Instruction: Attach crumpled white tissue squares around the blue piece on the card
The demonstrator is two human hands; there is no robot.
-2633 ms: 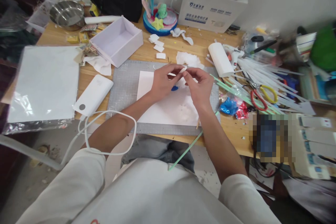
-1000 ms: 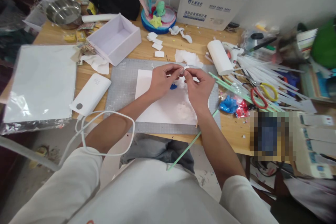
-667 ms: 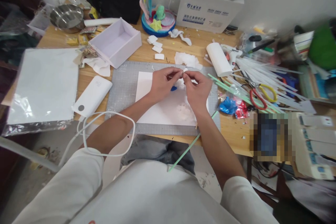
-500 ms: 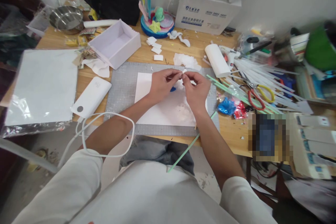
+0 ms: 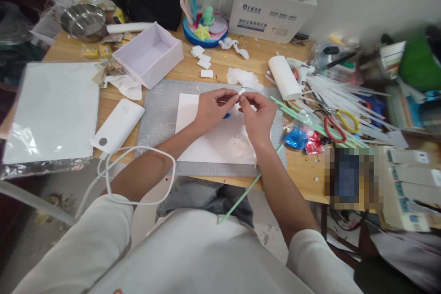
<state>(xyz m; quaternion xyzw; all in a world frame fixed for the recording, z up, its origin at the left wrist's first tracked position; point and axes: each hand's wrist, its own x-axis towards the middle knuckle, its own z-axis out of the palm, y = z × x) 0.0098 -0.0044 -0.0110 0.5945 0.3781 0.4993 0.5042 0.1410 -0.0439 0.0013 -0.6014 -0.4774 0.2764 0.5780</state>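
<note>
Both hands meet over a white sheet of paper (image 5: 200,147) on a grey cutting mat (image 5: 155,101). Between the fingertips of my left hand (image 5: 214,106) and my right hand (image 5: 257,112) is a small white piece (image 5: 241,92), perhaps tissue or soft clay; its kind is not clear. Each hand pinches it with thumb and fingers. A blue bit (image 5: 226,115) shows beside the left fingers, largely hidden. On the paper below the right hand lies a pale, fluffy-looking white patch (image 5: 237,146). A thin green strip (image 5: 241,202) sticks out past the table edge under my right forearm.
A white power bank (image 5: 119,124) with a looped cable lies left, near a lilac box (image 5: 151,57). White strips (image 5: 347,96), scissors (image 5: 334,128) and a white roll (image 5: 284,78) crowd the right. A blue-based craft piece (image 5: 206,30) stands at the back.
The white piece sticks up slightly more above the fingertips. Both hands stay pinched together in nearly the same place, and the whole view has shifted a little.
</note>
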